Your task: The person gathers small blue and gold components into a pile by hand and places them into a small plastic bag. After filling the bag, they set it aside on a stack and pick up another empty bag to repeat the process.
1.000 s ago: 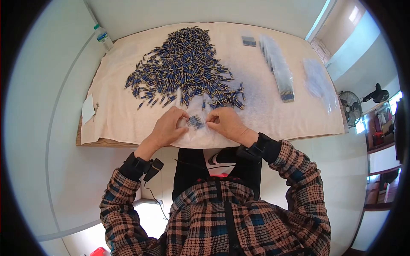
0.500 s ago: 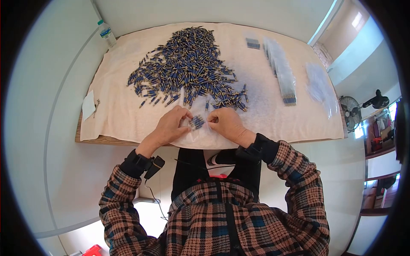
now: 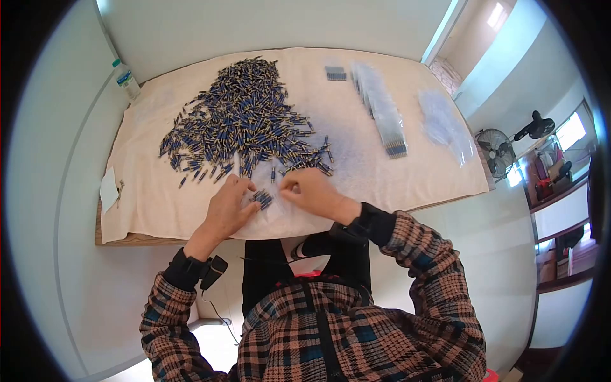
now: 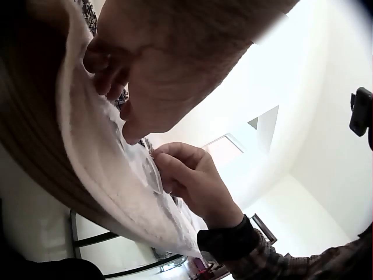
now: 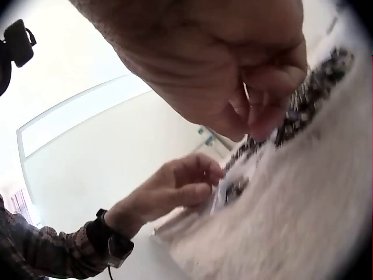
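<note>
In the head view, a small clear plastic bag with several short blue pieces with brass-coloured ends (image 3: 263, 199) lies at the table's near edge. My left hand (image 3: 226, 207) holds the bag's left side, fingertips and thumb at the row of pieces. On the other side, my right hand (image 3: 313, 193) has thumb and forefinger together at the bag's right edge. From the left wrist, clear plastic (image 4: 150, 170) shows reaching to the right hand's fingertips (image 4: 165, 158). The right wrist view has the bagged pieces (image 5: 236, 189) beside the left hand (image 5: 175, 185).
A large heap of the same blue pieces (image 3: 238, 114) spreads behind the hands on a cream cloth (image 3: 414, 184). Filled bags (image 3: 382, 114) overlap in a row at right, a small group of pieces (image 3: 335, 73) beside them. Clear bags (image 3: 442, 124) lie farther right; a bottle (image 3: 126, 79) stands far left.
The head view has swung, so the table sits lower and farther left. My right hand has lifted slightly away from the pieces; the left hand keeps its hold on the bag.
</note>
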Action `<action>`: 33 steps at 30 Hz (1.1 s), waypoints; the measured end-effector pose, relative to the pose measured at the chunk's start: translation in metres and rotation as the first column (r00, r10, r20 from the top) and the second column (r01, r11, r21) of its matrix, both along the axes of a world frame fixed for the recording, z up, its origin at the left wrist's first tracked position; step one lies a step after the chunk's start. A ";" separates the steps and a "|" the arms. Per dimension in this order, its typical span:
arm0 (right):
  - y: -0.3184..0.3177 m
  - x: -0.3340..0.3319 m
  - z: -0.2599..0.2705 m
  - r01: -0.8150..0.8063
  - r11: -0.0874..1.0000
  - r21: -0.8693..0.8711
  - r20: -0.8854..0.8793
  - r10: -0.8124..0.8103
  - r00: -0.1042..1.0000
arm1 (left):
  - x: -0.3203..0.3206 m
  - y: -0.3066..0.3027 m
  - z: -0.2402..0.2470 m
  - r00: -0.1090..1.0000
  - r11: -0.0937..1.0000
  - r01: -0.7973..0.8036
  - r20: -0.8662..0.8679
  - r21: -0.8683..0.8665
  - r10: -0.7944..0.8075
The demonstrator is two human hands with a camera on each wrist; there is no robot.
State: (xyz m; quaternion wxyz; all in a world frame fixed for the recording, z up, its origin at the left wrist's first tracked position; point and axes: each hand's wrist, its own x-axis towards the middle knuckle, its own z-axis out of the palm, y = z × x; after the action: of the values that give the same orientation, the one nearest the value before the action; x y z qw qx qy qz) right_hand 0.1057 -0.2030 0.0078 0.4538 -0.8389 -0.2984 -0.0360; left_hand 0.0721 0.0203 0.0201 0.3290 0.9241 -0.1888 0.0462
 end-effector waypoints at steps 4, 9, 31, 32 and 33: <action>-0.041 0.017 0.026 0.233 0.948 -0.216 0.133 -0.208 0.969 | 0.025 -0.002 0.002 0.998 0.997 -0.006 -0.058 -0.074 0.002; -0.053 0.039 0.012 0.321 0.813 -0.485 0.227 -0.237 0.945 | 0.061 -0.047 -0.003 0.994 0.994 0.109 0.017 0.002 -0.109; -0.030 0.091 0.003 0.049 0.953 0.299 -0.326 0.054 0.944 | 0.110 -0.076 -0.010 0.884 0.747 -0.272 -0.464 -0.607 -0.056; -0.034 0.092 0.000 0.049 0.954 0.297 -0.324 0.053 0.944 | 0.111 -0.078 -0.011 0.890 0.772 -0.233 -0.449 -0.592 -0.075; -0.037 0.091 -0.001 0.046 0.958 0.283 -0.324 0.050 0.945 | 0.112 -0.079 -0.013 0.896 0.795 -0.195 -0.435 -0.574 -0.094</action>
State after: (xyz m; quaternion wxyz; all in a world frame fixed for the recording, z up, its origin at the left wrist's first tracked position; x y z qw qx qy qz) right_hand 0.1964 -0.2396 0.0070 0.6138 -0.7582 -0.2111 0.0617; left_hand 0.1840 -0.0583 0.0075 0.6389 0.7608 -0.0590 -0.0979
